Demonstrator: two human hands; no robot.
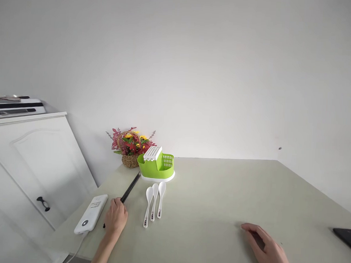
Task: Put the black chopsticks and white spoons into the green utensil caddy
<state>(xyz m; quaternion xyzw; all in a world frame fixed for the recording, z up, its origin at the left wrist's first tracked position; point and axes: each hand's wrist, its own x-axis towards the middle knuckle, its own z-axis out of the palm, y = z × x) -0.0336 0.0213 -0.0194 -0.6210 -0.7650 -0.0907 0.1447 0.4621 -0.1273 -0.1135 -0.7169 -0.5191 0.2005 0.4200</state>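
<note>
My left hand (116, 216) rests on the near left of the pale table (219, 196), its fingers closed over the near end of a pair of dark chopsticks (130, 188) that lie pointing away toward a green cutlery holder (156, 167). The holder has a white slotted insert and stands on a white base. Three white spoons (154, 203) lie side by side just right of that hand, in front of the holder. Farther right, my right hand (266, 250) lies flat on the table, palm down, fingers apart, holding nothing.
A white power bank (91, 214) with a cable lies at the table's left edge beside my left hand. A basket of red and yellow flowers (131, 146) stands behind the holder by the wall. A dark flat device (348, 237) sits at the right edge. White cabinet (29, 159) at left.
</note>
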